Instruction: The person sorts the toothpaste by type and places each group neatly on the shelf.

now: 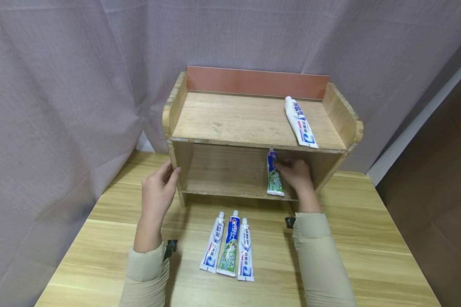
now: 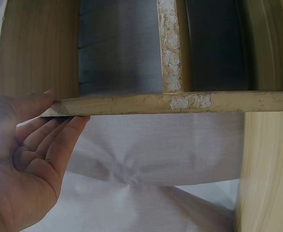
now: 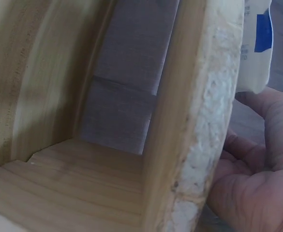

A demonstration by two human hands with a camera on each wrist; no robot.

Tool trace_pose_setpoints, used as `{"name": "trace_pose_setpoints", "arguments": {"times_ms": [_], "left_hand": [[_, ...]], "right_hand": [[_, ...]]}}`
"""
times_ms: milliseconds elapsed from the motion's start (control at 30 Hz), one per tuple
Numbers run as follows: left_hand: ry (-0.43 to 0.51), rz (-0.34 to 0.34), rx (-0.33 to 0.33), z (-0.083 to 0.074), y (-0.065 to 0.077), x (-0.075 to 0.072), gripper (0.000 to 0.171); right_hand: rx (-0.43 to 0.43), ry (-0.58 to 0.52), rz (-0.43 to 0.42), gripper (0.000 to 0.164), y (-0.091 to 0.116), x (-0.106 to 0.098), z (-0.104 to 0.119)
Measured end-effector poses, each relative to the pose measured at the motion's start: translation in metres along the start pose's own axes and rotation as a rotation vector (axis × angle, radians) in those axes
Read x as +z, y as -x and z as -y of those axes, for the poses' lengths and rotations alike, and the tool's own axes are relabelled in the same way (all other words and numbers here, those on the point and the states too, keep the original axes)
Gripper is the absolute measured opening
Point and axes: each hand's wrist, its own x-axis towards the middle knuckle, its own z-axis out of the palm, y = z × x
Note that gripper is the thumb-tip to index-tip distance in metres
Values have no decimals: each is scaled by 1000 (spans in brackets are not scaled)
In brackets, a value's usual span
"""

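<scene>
My left hand (image 1: 159,187) holds the left side panel (image 2: 131,104) of a small wooden shelf, thumb on one face and fingers on the other. On the lower board, my right hand (image 1: 296,172) grips the right edge of a blue-and-green toothpaste tube (image 1: 274,177), its cap toward the back. The tube's pale underside with a blue patch shows in the right wrist view, beside the right hand (image 3: 257,183); some fingertips are hidden there. A white toothpaste tube (image 1: 300,121) lies on the upper board, toward the right.
On the table (image 1: 100,243) before the shelf lie a white tube (image 1: 214,245), a blue-and-green tube (image 1: 229,247) and another white tube (image 1: 246,251), side by side. The upper board (image 1: 230,117) has raised sides and a reddish back strip (image 1: 253,83). Grey curtain (image 1: 234,34) hangs behind.
</scene>
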Motion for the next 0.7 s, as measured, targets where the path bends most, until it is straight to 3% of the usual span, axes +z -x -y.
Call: {"name": "trace_pose_setpoints", "arguments": {"times_ms": [700], "left_hand": [[2,-1,0,0,0,0,31]], "right_hand": [[34,-11,4,73,19,1,-2]]}}
